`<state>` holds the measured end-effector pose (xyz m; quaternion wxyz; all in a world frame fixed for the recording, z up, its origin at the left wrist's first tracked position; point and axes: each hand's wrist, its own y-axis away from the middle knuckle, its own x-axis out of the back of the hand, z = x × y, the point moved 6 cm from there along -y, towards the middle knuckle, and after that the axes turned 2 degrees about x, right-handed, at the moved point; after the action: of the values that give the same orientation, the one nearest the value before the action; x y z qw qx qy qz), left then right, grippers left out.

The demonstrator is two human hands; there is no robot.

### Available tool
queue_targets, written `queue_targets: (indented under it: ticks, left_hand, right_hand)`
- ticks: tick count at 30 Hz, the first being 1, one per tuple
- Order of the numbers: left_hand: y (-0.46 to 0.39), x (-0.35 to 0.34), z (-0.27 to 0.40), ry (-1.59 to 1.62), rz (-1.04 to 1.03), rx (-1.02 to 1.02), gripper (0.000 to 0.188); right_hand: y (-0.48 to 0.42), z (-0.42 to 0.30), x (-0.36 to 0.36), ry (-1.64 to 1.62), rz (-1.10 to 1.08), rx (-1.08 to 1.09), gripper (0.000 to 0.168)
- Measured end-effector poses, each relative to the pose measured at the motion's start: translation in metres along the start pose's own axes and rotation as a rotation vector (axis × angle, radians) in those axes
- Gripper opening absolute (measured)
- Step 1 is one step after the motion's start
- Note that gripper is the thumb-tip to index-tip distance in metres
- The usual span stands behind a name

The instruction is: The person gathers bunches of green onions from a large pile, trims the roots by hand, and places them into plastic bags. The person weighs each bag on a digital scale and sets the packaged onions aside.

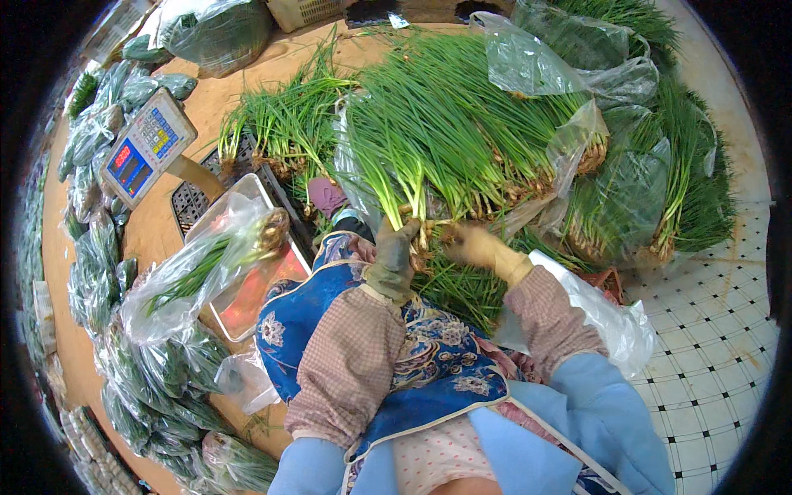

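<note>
My left hand (394,257), in a dirt-darkened glove, is closed around the white lower ends of a few scallions (413,192). Their green leaves point away from me, and roots hang by the fingers. Just right of it is my right hand (479,250), in a yellowish glove, close to the root ends. It is blurred, and whether its fingers pinch anything is unclear. Beyond both hands lies a large heap of scallions (451,117), roots toward me. Loose green leaves (461,291) lie below my hands, over my lap.
A digital scale's display (148,148) stands at left. On its metal tray (232,337) rests a clear bag of scallions (207,266). Many bagged bundles (167,383) line the left side. Large plastic bags of scallions (619,179) stand right, beside white sheeting (594,297) and tiled floor (699,346).
</note>
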<state>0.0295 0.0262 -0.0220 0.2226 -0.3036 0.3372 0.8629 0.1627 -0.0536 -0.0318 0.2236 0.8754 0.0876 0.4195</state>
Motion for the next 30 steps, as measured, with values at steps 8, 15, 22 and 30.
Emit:
queue_targets:
  ticks: [8,15,22,30]
  left_hand:
    - [0.011,-0.002,0.007,0.091,0.025,0.108,0.022]
    - [0.003,0.006,0.032,0.112,-0.077,0.028,0.016]
    - [-0.003,-0.001,0.068,0.274,-0.127,-0.136,0.037]
    - [0.000,0.016,0.082,0.315,-0.027,-0.178,0.024]
  right_hand:
    - [-0.056,-0.063,0.027,-0.874,0.202,0.342,0.040]
    - [-0.009,0.020,-0.041,-0.016,0.011,-0.002,0.033]
    - [0.032,0.031,-0.040,-0.106,-0.253,0.023,0.048]
    - [-0.089,0.081,-0.016,-0.020,0.380,-0.441,0.040]
